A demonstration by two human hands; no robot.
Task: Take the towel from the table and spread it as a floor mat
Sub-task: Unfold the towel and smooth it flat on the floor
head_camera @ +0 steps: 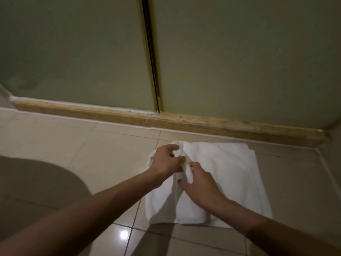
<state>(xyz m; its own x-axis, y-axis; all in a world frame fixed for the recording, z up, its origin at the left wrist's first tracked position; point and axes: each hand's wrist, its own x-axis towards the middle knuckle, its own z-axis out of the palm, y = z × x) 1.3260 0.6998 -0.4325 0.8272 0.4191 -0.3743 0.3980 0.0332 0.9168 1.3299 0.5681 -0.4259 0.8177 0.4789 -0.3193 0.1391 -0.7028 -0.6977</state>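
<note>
Glossy beige floor tiles (110,150) fill the lower half of the head view. They are bounded at the far side by a worn, tan threshold strip (203,124). Above the strip stand two frosted grey-green glass panels (73,52), joined by a narrow brass-coloured metal frame (154,71).

A white terry towel (230,172) lies on the tiles just in front of the threshold strip. Its right portion is flat. Its left portion is folded over itself in a raised lengthwise ridge.

The left hand (167,159) grips a bunched section at the towel's far-left corner, with fingers curled round the cloth. The right hand (201,187) is just beside it, nearer the camera, and pinches the ridge between thumb and fingers. Both forearms are bare.

A bright light reflection (124,234) shows on a tile near the towel's near-left edge.
</note>
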